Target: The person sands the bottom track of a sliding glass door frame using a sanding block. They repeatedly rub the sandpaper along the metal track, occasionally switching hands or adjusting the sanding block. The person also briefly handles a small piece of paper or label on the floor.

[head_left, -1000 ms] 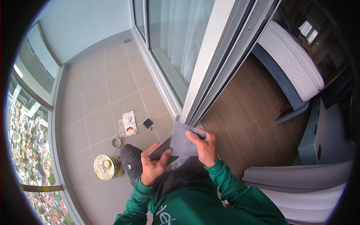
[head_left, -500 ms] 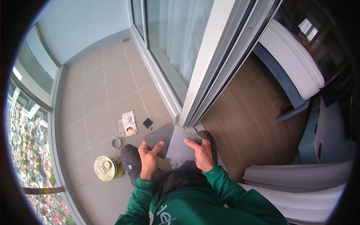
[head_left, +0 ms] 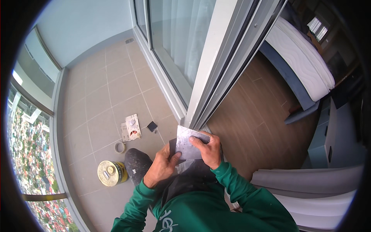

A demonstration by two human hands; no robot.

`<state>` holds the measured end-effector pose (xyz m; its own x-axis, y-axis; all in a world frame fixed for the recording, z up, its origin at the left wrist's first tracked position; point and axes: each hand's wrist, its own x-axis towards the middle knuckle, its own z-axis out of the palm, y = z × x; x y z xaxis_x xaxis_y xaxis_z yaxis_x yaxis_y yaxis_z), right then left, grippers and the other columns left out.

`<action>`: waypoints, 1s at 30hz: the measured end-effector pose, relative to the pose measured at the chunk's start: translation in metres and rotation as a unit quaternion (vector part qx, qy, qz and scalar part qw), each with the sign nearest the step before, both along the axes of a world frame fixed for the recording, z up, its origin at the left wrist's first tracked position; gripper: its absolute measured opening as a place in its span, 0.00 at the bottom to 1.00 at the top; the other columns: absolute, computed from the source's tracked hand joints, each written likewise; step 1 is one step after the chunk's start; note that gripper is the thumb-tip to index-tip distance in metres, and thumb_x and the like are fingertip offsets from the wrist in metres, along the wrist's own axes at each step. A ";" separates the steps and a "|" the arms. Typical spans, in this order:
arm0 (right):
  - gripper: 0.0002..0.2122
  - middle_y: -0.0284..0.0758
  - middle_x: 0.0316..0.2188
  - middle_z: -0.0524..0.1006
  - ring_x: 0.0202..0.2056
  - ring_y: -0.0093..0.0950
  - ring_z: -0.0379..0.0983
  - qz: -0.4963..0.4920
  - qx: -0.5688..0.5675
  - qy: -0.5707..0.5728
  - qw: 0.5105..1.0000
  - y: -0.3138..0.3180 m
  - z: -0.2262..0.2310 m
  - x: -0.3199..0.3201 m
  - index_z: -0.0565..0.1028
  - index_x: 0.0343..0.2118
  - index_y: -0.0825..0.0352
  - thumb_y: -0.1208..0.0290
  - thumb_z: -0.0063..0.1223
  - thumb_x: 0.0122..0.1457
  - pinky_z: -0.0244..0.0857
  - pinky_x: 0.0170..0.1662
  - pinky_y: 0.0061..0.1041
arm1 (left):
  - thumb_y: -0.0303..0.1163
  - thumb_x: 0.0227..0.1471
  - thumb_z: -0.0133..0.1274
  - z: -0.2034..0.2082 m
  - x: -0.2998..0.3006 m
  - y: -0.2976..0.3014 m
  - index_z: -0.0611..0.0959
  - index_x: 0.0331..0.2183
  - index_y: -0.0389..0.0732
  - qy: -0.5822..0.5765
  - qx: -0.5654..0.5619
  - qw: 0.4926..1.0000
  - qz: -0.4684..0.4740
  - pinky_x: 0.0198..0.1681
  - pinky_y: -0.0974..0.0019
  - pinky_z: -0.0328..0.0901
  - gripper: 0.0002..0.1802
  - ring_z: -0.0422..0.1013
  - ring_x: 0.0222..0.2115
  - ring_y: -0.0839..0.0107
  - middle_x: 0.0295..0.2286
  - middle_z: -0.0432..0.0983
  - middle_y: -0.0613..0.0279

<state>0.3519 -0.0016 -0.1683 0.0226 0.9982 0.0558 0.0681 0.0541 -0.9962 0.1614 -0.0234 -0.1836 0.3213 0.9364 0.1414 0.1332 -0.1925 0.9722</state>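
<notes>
In front of my knees, my left hand (head_left: 165, 164) pinches a dark grey sheet (head_left: 172, 146) that looks like sandpaper. A lighter grey, smudged square sheet (head_left: 187, 145) overlaps it, and my right hand (head_left: 208, 149) grips this one from the right, thumb on its face. My left thumb reaches the lower left edge of the lighter sheet. Most of the dark sheet is hidden behind it. Both hands are closed.
On the tiled floor at left are a yellow-sided tin (head_left: 109, 173), a tape roll (head_left: 119, 147), a stained piece of card (head_left: 131, 127) and a small dark square (head_left: 152, 126). A sliding-door frame (head_left: 208, 69) rises ahead. Right of it are a wooden floor and a mattress (head_left: 303, 58).
The two sheets were side by side, fanned apart. Now the lighter one lies over the dark one, and its face is tilted and catches the light. My left hand has moved right and inward.
</notes>
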 end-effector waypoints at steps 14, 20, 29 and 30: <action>0.06 0.30 0.29 0.79 0.31 0.21 0.76 -0.129 -0.075 0.225 0.963 0.009 -0.004 0.026 0.79 0.34 0.69 0.72 0.60 0.58 0.69 0.38 0.22 | 0.27 0.55 0.58 -0.044 -0.018 0.013 0.78 0.50 0.30 -0.238 -0.214 0.938 0.135 0.52 0.65 0.66 0.21 0.72 0.46 0.68 0.50 0.74 0.57; 0.07 0.32 0.32 0.80 0.33 0.22 0.76 -0.145 -0.134 0.295 0.935 -0.014 -0.026 0.000 0.79 0.36 0.69 0.73 0.60 0.57 0.70 0.40 0.24 | 0.20 0.47 0.59 -0.041 0.000 0.016 0.74 0.53 0.29 -0.412 -0.280 0.836 0.231 0.53 0.59 0.66 0.29 0.72 0.47 0.62 0.48 0.74 0.52; 0.08 0.30 0.29 0.79 0.30 0.18 0.72 -0.175 -0.074 0.148 0.970 -0.018 -0.037 -0.029 0.79 0.35 0.74 0.73 0.60 0.58 0.66 0.35 0.21 | 0.12 0.46 0.58 -0.037 0.034 0.004 0.80 0.44 0.28 -0.422 -0.184 0.851 0.251 0.42 0.70 0.68 0.20 0.73 0.36 0.73 0.36 0.79 0.63; 0.07 0.29 0.27 0.79 0.29 0.17 0.71 -0.176 -0.057 0.136 0.973 -0.016 -0.030 -0.030 0.79 0.34 0.73 0.73 0.60 0.58 0.66 0.34 0.21 | 0.12 0.45 0.58 -0.041 0.032 0.002 0.80 0.45 0.29 -0.400 -0.179 0.866 0.241 0.43 0.70 0.67 0.21 0.73 0.38 0.73 0.37 0.79 0.62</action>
<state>0.3218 -0.0180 -0.1984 0.3629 0.9252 -0.1111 -0.2047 -0.0372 -0.9781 0.1933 -0.0215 -0.2248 -0.1863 0.9640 -0.1896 -0.6289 0.0313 0.7769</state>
